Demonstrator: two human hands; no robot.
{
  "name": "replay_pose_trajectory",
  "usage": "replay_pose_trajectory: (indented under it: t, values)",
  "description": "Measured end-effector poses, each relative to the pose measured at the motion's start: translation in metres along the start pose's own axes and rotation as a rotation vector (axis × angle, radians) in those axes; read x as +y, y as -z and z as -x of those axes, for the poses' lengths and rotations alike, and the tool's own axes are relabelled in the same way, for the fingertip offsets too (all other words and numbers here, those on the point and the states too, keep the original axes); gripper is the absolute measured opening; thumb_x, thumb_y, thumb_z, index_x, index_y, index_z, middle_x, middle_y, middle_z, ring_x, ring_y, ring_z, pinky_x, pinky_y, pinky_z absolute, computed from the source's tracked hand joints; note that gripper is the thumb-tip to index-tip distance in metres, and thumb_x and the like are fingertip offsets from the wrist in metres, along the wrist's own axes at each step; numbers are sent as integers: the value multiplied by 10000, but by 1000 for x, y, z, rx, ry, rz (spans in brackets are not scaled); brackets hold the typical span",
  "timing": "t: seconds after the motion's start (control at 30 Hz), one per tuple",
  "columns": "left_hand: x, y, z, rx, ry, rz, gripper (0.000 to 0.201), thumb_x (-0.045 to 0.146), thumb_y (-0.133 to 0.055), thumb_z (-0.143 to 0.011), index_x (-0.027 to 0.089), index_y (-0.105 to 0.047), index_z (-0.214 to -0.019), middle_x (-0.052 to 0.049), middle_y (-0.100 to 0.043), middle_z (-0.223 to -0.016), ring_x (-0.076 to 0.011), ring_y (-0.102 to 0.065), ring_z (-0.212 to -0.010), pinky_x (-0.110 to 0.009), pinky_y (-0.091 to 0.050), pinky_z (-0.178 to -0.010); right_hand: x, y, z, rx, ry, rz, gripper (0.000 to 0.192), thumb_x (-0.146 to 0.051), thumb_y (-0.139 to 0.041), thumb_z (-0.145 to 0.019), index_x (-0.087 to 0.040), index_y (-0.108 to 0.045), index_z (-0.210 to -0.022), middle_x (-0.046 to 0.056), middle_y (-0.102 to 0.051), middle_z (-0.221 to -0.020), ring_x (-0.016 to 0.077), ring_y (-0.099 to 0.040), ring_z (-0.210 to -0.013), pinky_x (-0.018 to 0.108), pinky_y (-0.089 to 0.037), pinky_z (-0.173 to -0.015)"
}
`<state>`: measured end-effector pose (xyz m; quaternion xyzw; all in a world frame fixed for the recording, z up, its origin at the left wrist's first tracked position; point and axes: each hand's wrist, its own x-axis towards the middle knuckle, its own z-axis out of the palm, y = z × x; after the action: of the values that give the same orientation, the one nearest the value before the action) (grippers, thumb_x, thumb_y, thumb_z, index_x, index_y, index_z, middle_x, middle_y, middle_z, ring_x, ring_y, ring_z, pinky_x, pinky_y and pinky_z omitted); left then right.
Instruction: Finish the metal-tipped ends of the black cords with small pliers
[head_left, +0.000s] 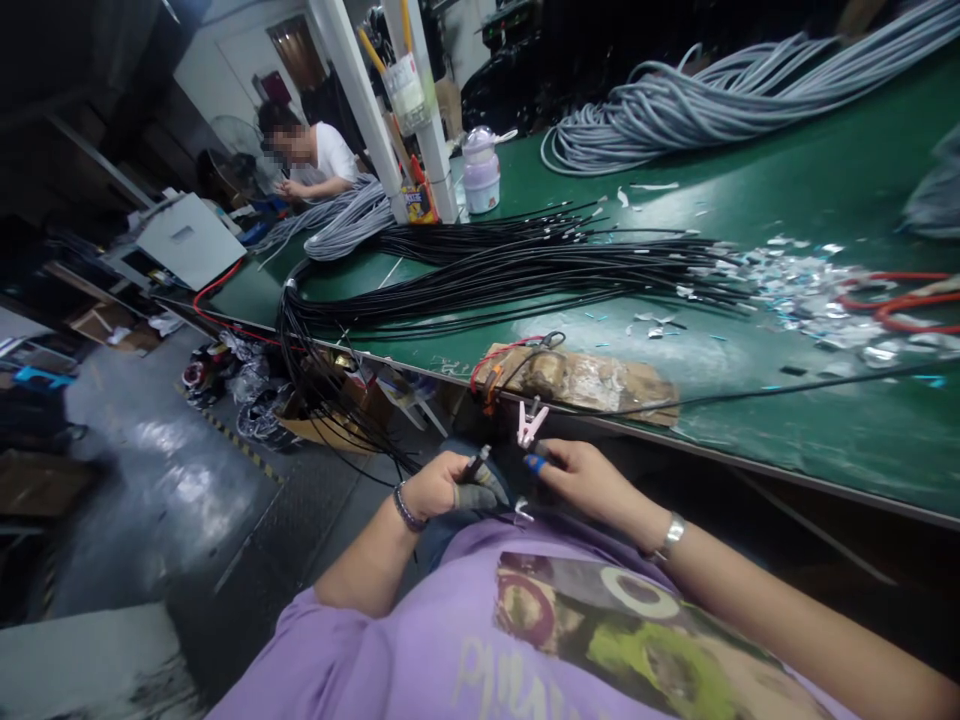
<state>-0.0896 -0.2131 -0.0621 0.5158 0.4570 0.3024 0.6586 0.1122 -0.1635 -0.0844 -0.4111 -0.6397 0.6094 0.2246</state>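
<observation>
My left hand (439, 487), its fingers partly gloved, is closed around a black cable (475, 462) whose end points up past the thumb. Strands of black cable hang down from the bench toward that wrist. My right hand (581, 474) is closed just below the bench edge, a blue wrap (534, 463) on one finger. Something small and dark shows at its fingertips, too unclear to name. Right above those fingertips is a pink clip (531, 425), near a cardboard-covered pad (592, 380). A white scrap (523, 512) appears between the hands, against my shirt.
On the green bench (787, 420) lie a bundle of black cables (510, 280), grey cable coils (660, 120), foil scraps (810, 290) and red-orange handles (907, 300). A lilac bottle (480, 170) stands beside a white post. A person (319, 160) sits at the far left.
</observation>
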Motion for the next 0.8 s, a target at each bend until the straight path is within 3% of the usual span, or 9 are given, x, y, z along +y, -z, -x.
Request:
replay_pose_trajectory:
  t: [0.07,0.2,0.27,0.43,0.67,0.73,0.8]
  values:
    - [-2,5,1,84,-21,25,509,548,-839,-454,91,-708,-637,-5,-551,-502,-59,-428,-464,-188,-359,-466,4,3,0,45,22,-95,494,-675,-583,-674,-200,-480,-584,-32,-478,-530,101,-366,-500,250,-292,-478]
    - [-7,11,-6,238,-81,120,539,573,-796,-528,83,-721,-740,55,-433,-406,-18,-291,-339,-168,-188,-353,0,1,-3,-2,-1,-362,605,-791,-451,-714,-193,-528,-665,-54,-409,-483,82,-257,-429,240,-214,-419]
    - [-7,10,-13,265,-110,151,544,569,-793,-535,82,-718,-767,60,-431,-403,-17,-288,-324,-167,-166,-341,-6,-1,-9,-29,3,-431,628,-813,-444,-703,-192,-539,-671,-67,-356,-455,87,-250,-424,238,-211,-408]
    - [1,6,-25,279,-140,186,546,568,-801,-520,88,-708,-765,65,-437,-392,-15,-286,-312,-166,-153,-330,-13,-2,-18,-9,41,-483,598,-787,-562,-645,-192,-511,-633,-50,-397,-500,87,-305,-456,224,-236,-414]
    - [-4,9,-24,273,-127,203,537,571,-794,-533,92,-700,-756,74,-428,-391,-3,-262,-305,-162,-130,-326,-11,-2,-8,10,-34,-483,598,-779,-479,-716,-188,-516,-636,-56,-367,-464,82,-260,-431,217,-197,-397]
    - [-7,9,-24,248,-123,218,530,566,-796,-533,89,-693,-740,76,-418,-387,-4,-269,-306,-160,-128,-324,-11,-1,-3,-23,5,-395,597,-760,-428,-762,-185,-532,-643,-50,-377,-461,87,-273,-425,226,-224,-401]
    - [-9,8,-22,217,-97,247,529,569,-803,-515,92,-675,-704,81,-400,-375,-6,-267,-301,-158,-122,-321,-8,1,3,-22,146,-187,539,-685,-447,-808,-185,-541,-631,-20,-450,-493,100,-338,-447,244,-292,-434]
